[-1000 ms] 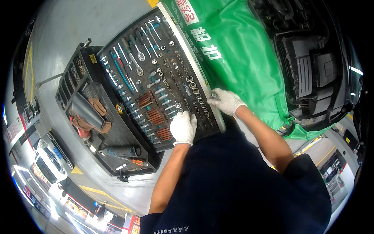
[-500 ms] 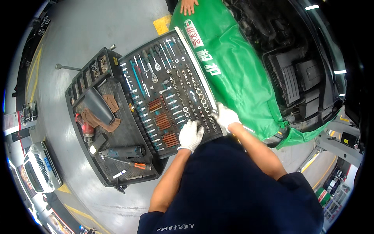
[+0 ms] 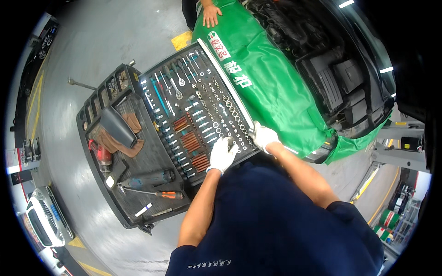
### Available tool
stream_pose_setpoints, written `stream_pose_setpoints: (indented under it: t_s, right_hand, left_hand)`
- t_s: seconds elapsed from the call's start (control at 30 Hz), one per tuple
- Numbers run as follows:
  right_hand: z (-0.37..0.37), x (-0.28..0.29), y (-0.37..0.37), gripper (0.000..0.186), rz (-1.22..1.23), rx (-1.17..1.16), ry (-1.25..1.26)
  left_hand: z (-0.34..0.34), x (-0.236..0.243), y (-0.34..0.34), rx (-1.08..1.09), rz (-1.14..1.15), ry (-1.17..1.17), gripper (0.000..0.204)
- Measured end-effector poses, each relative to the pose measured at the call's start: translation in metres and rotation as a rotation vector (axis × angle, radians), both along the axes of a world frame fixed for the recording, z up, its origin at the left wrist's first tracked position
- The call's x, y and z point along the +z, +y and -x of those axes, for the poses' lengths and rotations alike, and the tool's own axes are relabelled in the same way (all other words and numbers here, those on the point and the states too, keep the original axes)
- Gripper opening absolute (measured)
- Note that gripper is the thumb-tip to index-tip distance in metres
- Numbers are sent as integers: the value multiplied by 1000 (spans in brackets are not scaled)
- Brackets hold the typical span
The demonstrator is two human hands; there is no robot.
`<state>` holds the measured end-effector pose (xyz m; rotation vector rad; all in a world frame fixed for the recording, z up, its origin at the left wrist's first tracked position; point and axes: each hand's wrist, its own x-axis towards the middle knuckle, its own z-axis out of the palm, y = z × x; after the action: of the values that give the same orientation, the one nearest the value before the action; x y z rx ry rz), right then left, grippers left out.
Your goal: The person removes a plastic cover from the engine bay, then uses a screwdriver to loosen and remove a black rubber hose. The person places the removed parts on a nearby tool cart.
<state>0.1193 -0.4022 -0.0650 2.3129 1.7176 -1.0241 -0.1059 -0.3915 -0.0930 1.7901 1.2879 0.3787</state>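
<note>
My left hand (image 3: 223,154), in a white glove, is over the near end of the socket drawer (image 3: 251,156). Its fingers are curled among the small sockets (image 3: 229,132), with a dark patch between thumb and fingertips that I cannot make out. At the drawer's right edge my gloved right hand (image 3: 267,137) is closed, and a bit of silvery metal (image 3: 252,130) shows at its fingertips. Larger ring-like sockets (image 3: 234,110) run in a row beside that edge. Ratchets (image 3: 178,92), extension bars and rust-coloured bits (image 3: 189,140) lie in the drawer's foam slots.
Left of the drawer, the cart top (image 3: 133,165) carries a red power tool (image 3: 104,156), a brown cloth (image 3: 131,149), a black cordless tool (image 3: 149,177) and an orange-handled screwdriver (image 3: 168,194). A green fender cover (image 3: 267,78) drapes the car at right. Another person's hand (image 3: 212,14) rests on it.
The view has shifted slightly. My left hand has its thumb and fingers a little farther apart over the sockets. My right hand stays at the drawer's edge. The other person's hand stays on the cover.
</note>
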Motion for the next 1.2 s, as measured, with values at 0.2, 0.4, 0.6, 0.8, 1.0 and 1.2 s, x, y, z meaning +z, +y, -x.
stream_pose_setpoints:
  t_s: [0.2, 0.4, 0.6, 0.8, 1.0, 1.2]
  right_hand:
    - [-7, 12, 6, 57, 55, -45, 76]
    - [-20, -1, 6, 55, -42, -14, 124]
    - [-182, 14, -34, 65, 18, -663, 293]
    - [-288, -21, -113, 63, -35, -820, 210]
    - [-337, -17, -133, 54, 1, -1050, 601]
    - [-345, -26, -133, 55, -11, -872, 489]
  left_hand:
    - [1, -20, 14, -93, 33, -50, 36]
    - [0, -22, 13, -206, -148, 151, 40]
    - [-2, -19, 27, -195, -3, 116, 36]
    - [-26, 13, 44, 0, 90, 182, 39]
    - [-106, 8, 70, 150, 50, 305, 68]
    - [-137, 20, 54, 284, 55, 554, 79]
